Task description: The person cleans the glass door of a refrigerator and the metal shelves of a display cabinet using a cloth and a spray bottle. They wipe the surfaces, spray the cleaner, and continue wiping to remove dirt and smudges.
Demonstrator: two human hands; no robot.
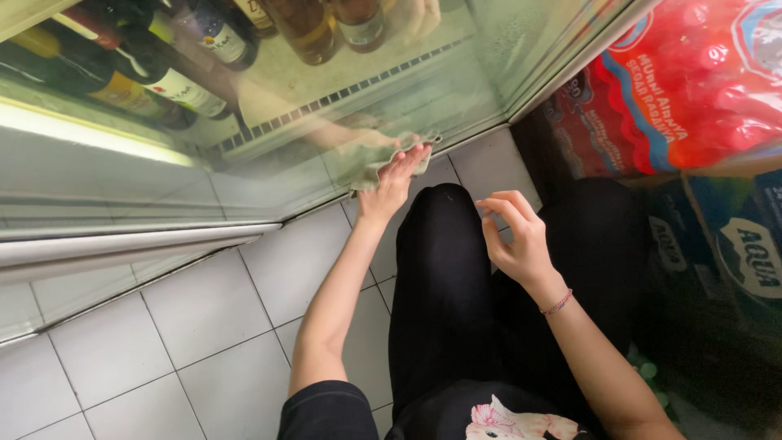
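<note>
My left hand (393, 181) presses a pale green cloth (371, 167) flat against the lower part of a glass fridge door (342, 73). The hand's reflection shows in the glass just above it. My right hand (516, 239) hovers over my knee with fingers loosely curled and apart, holding nothing; a thin pink bracelet is on its wrist. I am crouched in black trousers (444, 285) in front of the door.
Several bottles (171, 81) stand on a shelf behind the glass. Red shrink-wrapped packs of bottled water (692, 81) and dark blue cartons (733, 253) are stacked at the right. White floor tiles (163, 342) spread to the left, along the fridge's white bottom frame (122, 248).
</note>
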